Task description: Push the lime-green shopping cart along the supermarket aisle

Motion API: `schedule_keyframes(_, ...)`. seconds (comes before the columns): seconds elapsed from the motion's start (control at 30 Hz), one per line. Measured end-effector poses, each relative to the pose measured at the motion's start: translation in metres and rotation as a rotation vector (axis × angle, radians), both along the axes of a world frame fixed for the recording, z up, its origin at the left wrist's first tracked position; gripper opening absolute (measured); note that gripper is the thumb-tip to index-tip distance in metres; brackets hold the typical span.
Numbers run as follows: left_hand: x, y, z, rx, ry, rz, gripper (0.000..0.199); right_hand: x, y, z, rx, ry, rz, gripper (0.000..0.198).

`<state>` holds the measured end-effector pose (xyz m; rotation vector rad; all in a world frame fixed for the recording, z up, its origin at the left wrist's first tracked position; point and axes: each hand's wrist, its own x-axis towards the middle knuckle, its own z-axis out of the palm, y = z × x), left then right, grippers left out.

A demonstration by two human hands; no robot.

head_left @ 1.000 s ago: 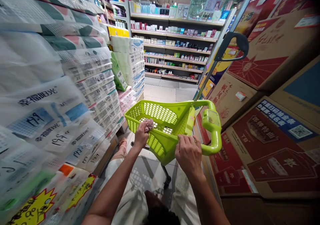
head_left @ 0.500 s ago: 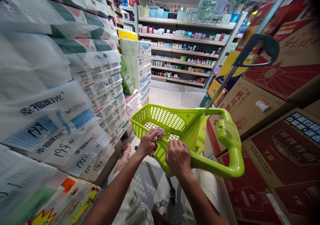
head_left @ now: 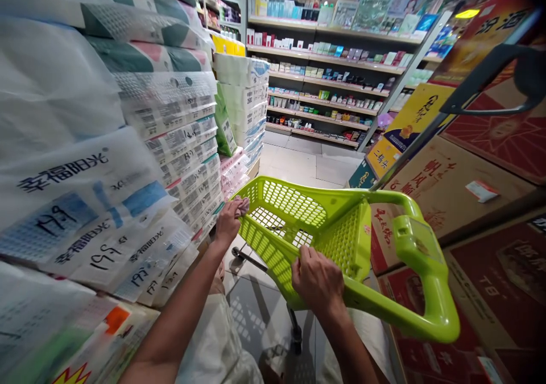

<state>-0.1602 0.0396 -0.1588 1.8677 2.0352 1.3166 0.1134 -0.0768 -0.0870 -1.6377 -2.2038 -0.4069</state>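
A lime-green plastic shopping cart (head_left: pixel 294 199) with a perforated basket stands in front of me, its looped handle on the right. My left hand (head_left: pixel 229 220) is closed on a crumpled pinkish cloth (head_left: pixel 242 205), at the far left corner of the basket rim. The cloth lies against that rim. Farther right, my right hand (head_left: pixel 318 276) wraps over the near rim of the basket, fingers curled to the inside. Nothing lies in the visible part of the basket. A wheel (head_left: pixel 296 335) shows beneath the cart.
Packs of tissue paper (head_left: pixel 179 111) are stacked high on my left. Cardboard cartons (head_left: pixel 443 185) rise close on the right, with a grey-handled metal pole (head_left: pixel 420 139) in front of them. Shelves (head_left: pixel 324 77) of small boxes and bottles stand beyond the tiled floor (head_left: pixel 294 159).
My left hand has slid the cloth along the near rim to the basket's far left corner. My right hand keeps its grip on the rim. The view has shifted slightly.
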Motion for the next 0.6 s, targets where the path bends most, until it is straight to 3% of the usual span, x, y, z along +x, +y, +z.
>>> schedule_keyframes(0.1,-0.016,0.014,0.0,-0.027,0.025,0.053,0.063,0.004,-0.002,-0.001,0.008,0.001,0.034,0.01)
schedule_keyframes(0.2,-0.013,0.009,-0.001,-0.004,0.005,0.044,0.059,0.009,-0.006,-0.001,0.02,0.01,0.039,0.009)
schedule_keyframes(0.3,0.02,-0.02,-0.013,0.076,0.012,-0.103,0.056,0.013,-0.011,-0.002,0.02,0.018,0.011,0.008)
schedule_keyframes(0.4,0.06,-0.051,-0.037,0.154,-0.023,-0.192,0.055,0.016,-0.016,-0.001,0.012,0.017,0.008,0.008)
schedule_keyframes(0.47,0.073,-0.06,-0.051,0.207,-0.134,-0.03,0.046,0.019,-0.02,0.0,0.008,0.011,0.03,0.007)
schedule_keyframes(0.57,0.069,-0.052,-0.059,0.243,-0.36,0.37,0.034,0.022,-0.024,-0.001,0.004,0.004,0.052,0.006)
schedule_keyframes(0.6,0.064,-0.046,-0.06,0.226,-0.396,0.407,0.033,0.022,-0.026,-0.001,0.004,0.002,0.049,0.006)
